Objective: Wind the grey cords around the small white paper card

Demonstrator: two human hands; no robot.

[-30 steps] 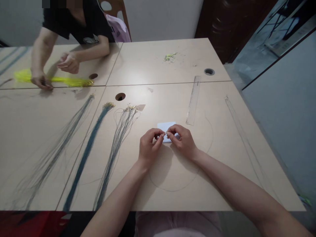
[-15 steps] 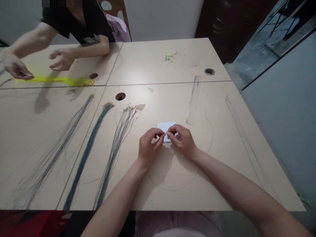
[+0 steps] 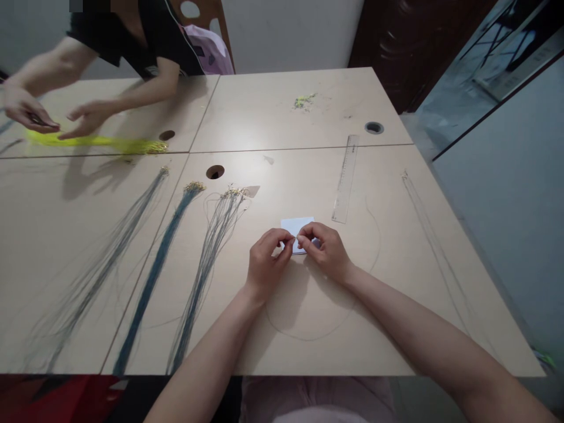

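Over a small folded white paper (image 3: 299,224), my left hand (image 3: 269,258) and my right hand (image 3: 328,249) meet fingertip to fingertip. Both are closed in a pinch. A thin grey line (image 3: 308,339) loops across the table, passes beneath my forearms and appears to lead up to my left fingers. Whatever sits between the two pinches is too small to make out. Left of my hands lies a bundle of grey lines (image 3: 207,258) with small gold-coloured ends. Beyond it are a blue-green bundle (image 3: 161,264) and another grey bundle (image 3: 118,247).
A clear ruler (image 3: 346,179) lies beyond my right hand. Two thin lines (image 3: 429,229) stretch along the right side. Yellowish scraps (image 3: 304,101) are at the back. Across the table, a co-worker's hands (image 3: 88,117) are at a yellow bundle (image 3: 110,143). Cable holes (image 3: 215,172) pierce the tabletop.
My hands keep practically the same pinch and place. Opposite, the co-worker's inner hand has moved left along the yellow bundle, and the co-worker's body leans slightly left.
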